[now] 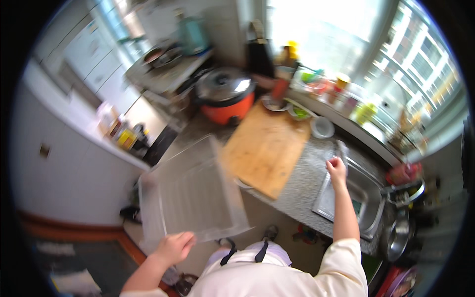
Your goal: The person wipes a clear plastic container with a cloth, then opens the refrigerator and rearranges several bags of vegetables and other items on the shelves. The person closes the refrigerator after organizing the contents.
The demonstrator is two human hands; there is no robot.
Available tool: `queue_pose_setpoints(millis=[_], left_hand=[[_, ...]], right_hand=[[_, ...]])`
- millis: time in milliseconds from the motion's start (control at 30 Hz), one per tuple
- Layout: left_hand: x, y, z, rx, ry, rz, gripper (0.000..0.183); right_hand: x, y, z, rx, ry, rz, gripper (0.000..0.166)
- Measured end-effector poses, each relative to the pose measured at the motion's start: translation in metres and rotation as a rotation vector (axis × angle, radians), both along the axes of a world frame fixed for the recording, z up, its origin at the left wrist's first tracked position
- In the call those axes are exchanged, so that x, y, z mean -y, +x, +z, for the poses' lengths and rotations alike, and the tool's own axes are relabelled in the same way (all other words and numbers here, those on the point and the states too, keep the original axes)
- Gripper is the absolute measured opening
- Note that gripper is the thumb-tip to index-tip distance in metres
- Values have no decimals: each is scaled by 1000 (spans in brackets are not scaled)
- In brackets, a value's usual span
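Note:
My left hand (176, 247) grips the near edge of a clear, ribbed plastic tray (193, 193). The tray is tilted in the air to the left of the counter, and motion blurs it. Over the far left corner of the sink, my right hand (337, 169) is closed in a fist around a pale grey item (343, 150), perhaps a cloth; blur hides what it is. Below that arm lies the stainless steel sink (365, 200). A wooden cutting board (267, 148) rests on the granite counter (308, 178) between my hands.
An orange rice cooker (226, 98) with a lid stands behind the board. Near the board's far end are a white bowl (322, 127) and a bowl of green food (299, 112). Bottles and containers line the windowsill (371, 139). The faucet (413, 193) and a metal basin (399, 237) are at right.

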State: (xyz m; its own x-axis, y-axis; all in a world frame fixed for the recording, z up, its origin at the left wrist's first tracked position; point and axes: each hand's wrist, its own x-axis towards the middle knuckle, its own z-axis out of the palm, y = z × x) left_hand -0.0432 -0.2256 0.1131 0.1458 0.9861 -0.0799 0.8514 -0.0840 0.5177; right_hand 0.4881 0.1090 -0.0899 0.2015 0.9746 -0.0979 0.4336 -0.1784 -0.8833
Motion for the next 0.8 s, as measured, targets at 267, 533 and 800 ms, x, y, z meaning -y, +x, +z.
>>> queue_pose_setpoints(millis=[267,533,800], left_hand=[[40,-154,-29,-94,178,-129,16],[8,-272,-20,-111,338,8,20],[-122,-363,-7,41,625,230,25]], right_hand=[[138,-247,102,-161,-280,876,51],[166,-452,84,-372,-440,705,65],[120,-676,70,-605,-395,1266,113]])
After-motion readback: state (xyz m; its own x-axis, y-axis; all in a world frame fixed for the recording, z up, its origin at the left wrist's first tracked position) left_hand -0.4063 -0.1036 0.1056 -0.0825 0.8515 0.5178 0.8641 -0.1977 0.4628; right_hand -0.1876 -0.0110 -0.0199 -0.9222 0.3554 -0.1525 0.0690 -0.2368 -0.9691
